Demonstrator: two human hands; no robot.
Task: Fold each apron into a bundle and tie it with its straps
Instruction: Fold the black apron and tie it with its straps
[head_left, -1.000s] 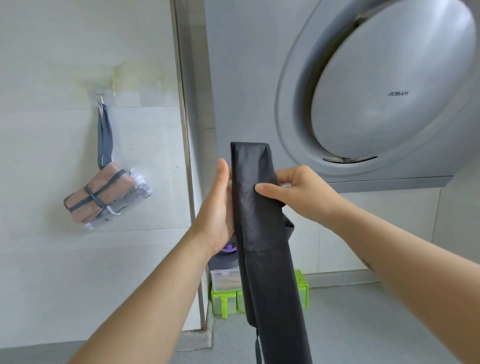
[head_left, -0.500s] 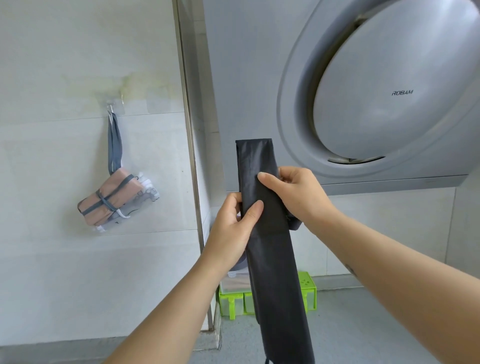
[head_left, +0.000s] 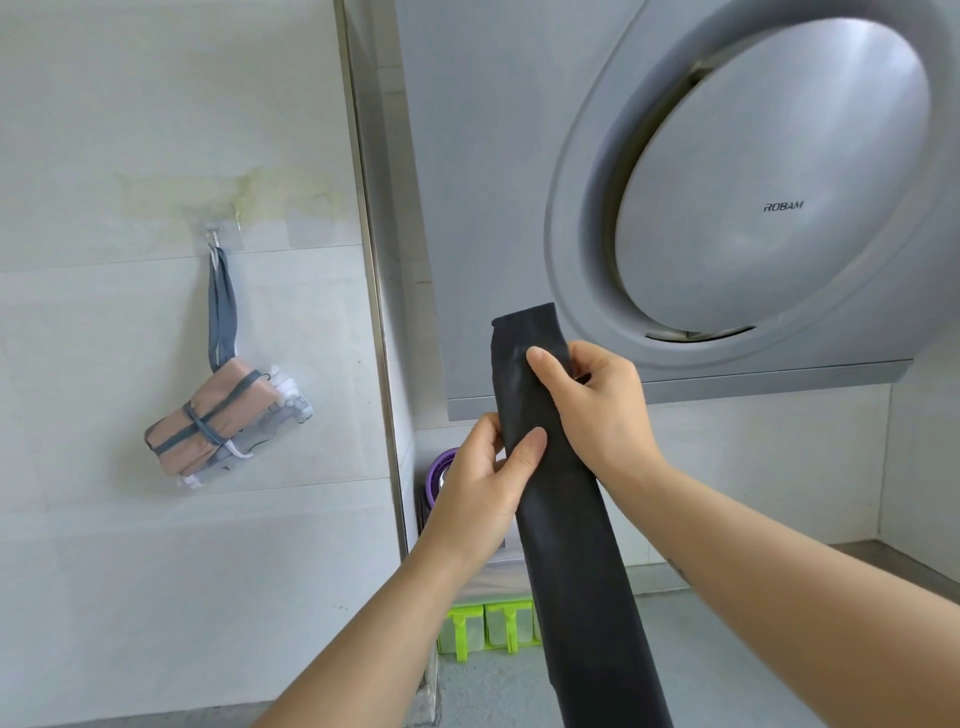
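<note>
Head view:
- One black apron (head_left: 571, 545), of matte, smooth cloth, is folded into a long narrow strip. It is held upright in the air in front of the range hood (head_left: 769, 182), and its lower end runs out of the frame.
- Two bare hands hold it. The right hand (head_left: 602, 410) has a closed grip near the top, with the thumb across the front. The left hand (head_left: 478, 499) pinches the strip's edge just below, thumb on the front.
- One tan bundle (head_left: 208, 426), blocky and crossed by grey straps (head_left: 222, 306), hangs from one wall hook (head_left: 214, 239). There is pale patterned cloth behind it.
- The hood is grey and glossy, with one round disc.
- Green plastic boxes (head_left: 493, 626) stand on the grey surface (head_left: 727, 675).
</note>
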